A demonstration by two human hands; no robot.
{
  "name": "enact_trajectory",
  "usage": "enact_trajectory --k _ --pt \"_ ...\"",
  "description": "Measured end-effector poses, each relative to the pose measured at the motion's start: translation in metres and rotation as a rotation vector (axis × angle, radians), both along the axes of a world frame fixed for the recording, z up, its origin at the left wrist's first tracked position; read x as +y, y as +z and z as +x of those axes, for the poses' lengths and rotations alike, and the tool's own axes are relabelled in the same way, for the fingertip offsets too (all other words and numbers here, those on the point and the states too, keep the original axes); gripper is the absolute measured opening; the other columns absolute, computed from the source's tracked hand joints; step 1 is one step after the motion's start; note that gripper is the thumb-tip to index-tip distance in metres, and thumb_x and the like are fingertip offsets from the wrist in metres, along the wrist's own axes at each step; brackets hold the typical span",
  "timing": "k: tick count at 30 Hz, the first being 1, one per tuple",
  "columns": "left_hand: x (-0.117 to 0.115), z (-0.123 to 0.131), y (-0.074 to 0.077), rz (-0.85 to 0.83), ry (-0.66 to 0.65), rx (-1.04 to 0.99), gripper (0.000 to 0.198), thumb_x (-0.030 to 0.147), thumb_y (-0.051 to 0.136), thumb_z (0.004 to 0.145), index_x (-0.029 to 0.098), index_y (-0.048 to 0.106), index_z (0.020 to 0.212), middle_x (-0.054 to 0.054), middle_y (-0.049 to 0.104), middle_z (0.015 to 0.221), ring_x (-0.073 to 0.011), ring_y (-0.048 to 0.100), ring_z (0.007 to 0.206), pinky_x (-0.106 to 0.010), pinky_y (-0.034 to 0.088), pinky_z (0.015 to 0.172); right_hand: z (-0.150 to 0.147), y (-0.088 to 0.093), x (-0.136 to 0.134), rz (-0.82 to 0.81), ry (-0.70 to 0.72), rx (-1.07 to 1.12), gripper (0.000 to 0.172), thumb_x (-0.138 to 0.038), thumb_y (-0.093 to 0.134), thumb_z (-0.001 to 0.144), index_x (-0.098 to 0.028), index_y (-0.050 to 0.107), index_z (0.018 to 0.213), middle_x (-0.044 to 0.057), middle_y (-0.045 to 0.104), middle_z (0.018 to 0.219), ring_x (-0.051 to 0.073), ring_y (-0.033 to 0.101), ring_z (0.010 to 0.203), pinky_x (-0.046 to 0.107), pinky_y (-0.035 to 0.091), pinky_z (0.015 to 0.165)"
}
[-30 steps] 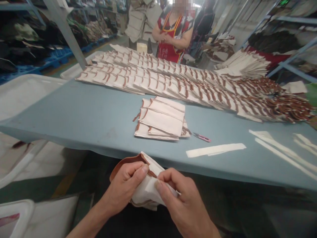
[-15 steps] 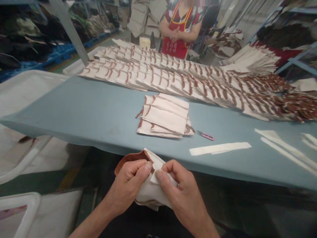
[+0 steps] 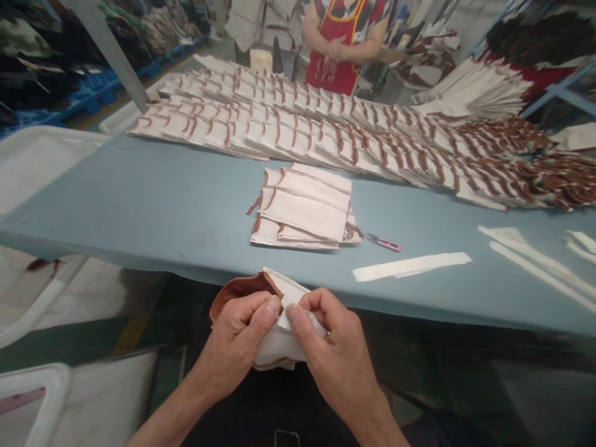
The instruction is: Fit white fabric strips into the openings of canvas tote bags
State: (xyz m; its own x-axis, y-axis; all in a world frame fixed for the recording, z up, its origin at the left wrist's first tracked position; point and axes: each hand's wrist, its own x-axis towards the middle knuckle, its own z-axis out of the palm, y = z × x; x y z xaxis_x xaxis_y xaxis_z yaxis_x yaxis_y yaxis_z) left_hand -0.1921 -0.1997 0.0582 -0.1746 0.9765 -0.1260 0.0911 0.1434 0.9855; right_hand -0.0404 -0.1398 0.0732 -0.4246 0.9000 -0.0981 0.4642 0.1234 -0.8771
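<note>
Close to my body, at the table's front edge, I have a cream fabric piece with a brown border. My left hand pinches its brown-edged part between thumb and forefinger. A small white strip is pinched in my right hand, right beside the left fingertips. Both hands nearly touch, and the lower fingers are curled under the cloth, partly hidden. Beyond them a small stack of cream pieces with brown edges lies on the table. Pink-handled thread snips rest to the right of that stack.
Long overlapping rows of cream and brown pieces cover the far side of the blue table. White strips lie at the right. A person in a red apron stands opposite with hands together. White bins stand left.
The whole view has shifted slightly, so the table and its stacks sit a little higher and further left. Both hands keep their pinch on the fabric and strip.
</note>
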Motion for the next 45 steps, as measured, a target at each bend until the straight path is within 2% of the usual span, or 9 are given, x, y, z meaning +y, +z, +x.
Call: enact_trajectory --k 10,15,19,22,25,35,38,42,45 --pt "0.001 -0.002 -0.009 -0.081 0.016 -0.112 0.042 0.045 0.047 0.101 0.019 0.048 0.068 0.005 0.038 0.062 -0.01 0.031 0.055 -0.022 0.029 0.049 -0.005 -0.011 -0.005 0.449 -0.019 -0.133 0.029 -0.037 0.058 0.099 -0.02 0.063 0.077 -0.005 0.054 0.05 0.011 0.05 0.04 0.023 0.032 0.047" --pt "-0.002 -0.004 -0.014 -0.087 0.038 -0.13 0.045 0.05 0.046 0.101 0.019 0.047 0.068 0.004 0.041 0.065 -0.0105 0.034 0.058 -0.022 0.032 0.051 -0.006 -0.012 -0.005 0.512 -0.035 -0.154 0.033 -0.039 0.054 0.101 -0.019 0.064 0.077 -0.005 0.053 0.048 0.011 0.049 0.037 0.024 0.031 0.046" --pt "-0.003 -0.004 -0.012 -0.092 -0.028 -0.223 0.038 0.05 0.056 0.094 0.017 0.055 0.075 0.004 0.046 0.065 -0.0097 0.037 0.055 -0.021 0.031 0.049 -0.006 -0.015 -0.005 0.547 -0.065 -0.15 0.034 -0.041 0.054 0.101 -0.019 0.064 0.077 -0.005 0.053 0.047 0.011 0.048 0.036 0.025 0.031 0.045" --pt "-0.002 -0.002 -0.007 -0.085 -0.025 -0.128 0.03 0.041 0.058 0.091 0.015 0.06 0.077 0.005 0.048 0.063 -0.0093 0.038 0.054 -0.021 0.031 0.049 -0.006 -0.018 -0.007 0.558 -0.073 -0.134 0.032 -0.039 0.054 0.101 -0.02 0.063 0.076 -0.005 0.053 0.048 0.011 0.048 0.038 0.025 0.03 0.046" --pt "-0.001 0.001 -0.002 -0.049 -0.006 0.061 0.023 0.03 0.054 0.089 0.016 0.061 0.072 0.005 0.05 0.062 -0.0102 0.04 0.056 -0.021 0.033 0.052 -0.004 -0.021 -0.008 0.455 -0.064 -0.089 0.028 -0.038 0.056 0.098 -0.02 0.062 0.077 -0.005 0.052 0.05 0.011 0.046 0.04 0.024 0.031 0.047" --pt "-0.003 0.008 0.006 0.0 -0.03 0.386 0.023 0.02 0.045 0.086 0.018 0.058 0.068 0.003 0.056 0.061 -0.0135 0.05 0.056 -0.026 0.034 0.056 0.001 -0.032 0.004 -0.379 0.137 0.192 0.035 -0.053 0.055 0.089 -0.022 0.049 0.074 -0.005 0.047 0.062 0.012 0.042 0.057 0.023 0.035 0.054" --pt "-0.004 0.006 0.001 -0.05 -0.034 0.242 0.023 0.022 0.042 0.086 0.02 0.053 0.067 0.003 0.052 0.062 -0.0141 0.047 0.057 -0.026 0.034 0.056 -0.003 -0.039 0.004 -0.418 0.156 0.262 0.039 -0.054 0.049 0.092 -0.022 0.045 0.071 -0.005 0.042 0.063 0.012 0.039 0.059 0.024 0.034 0.057" --pt "-0.005 -0.002 -0.005 -0.134 -0.053 -0.027 0.024 0.03 0.04 0.09 0.02 0.05 0.07 0.004 0.048 0.066 -0.0136 0.042 0.06 -0.025 0.034 0.054 -0.01 -0.044 -0.001 -0.324 0.125 0.203 0.043 -0.055 0.046 0.095 -0.022 0.042 0.069 -0.006 0.039 0.063 0.012 0.037 0.061 0.025 0.03 0.057" --pt "-0.005 -0.008 -0.005 -0.16 -0.085 -0.014 0.034 0.044 0.046 0.094 0.019 0.05 0.071 0.004 0.045 0.066 -0.0125 0.039 0.059 -0.024 0.032 0.054 -0.014 -0.048 -0.006 -0.276 0.105 0.163 0.042 -0.054 0.046 0.095 -0.022 0.043 0.069 -0.005 0.043 0.064 0.013 0.039 0.063 0.025 0.031 0.058"
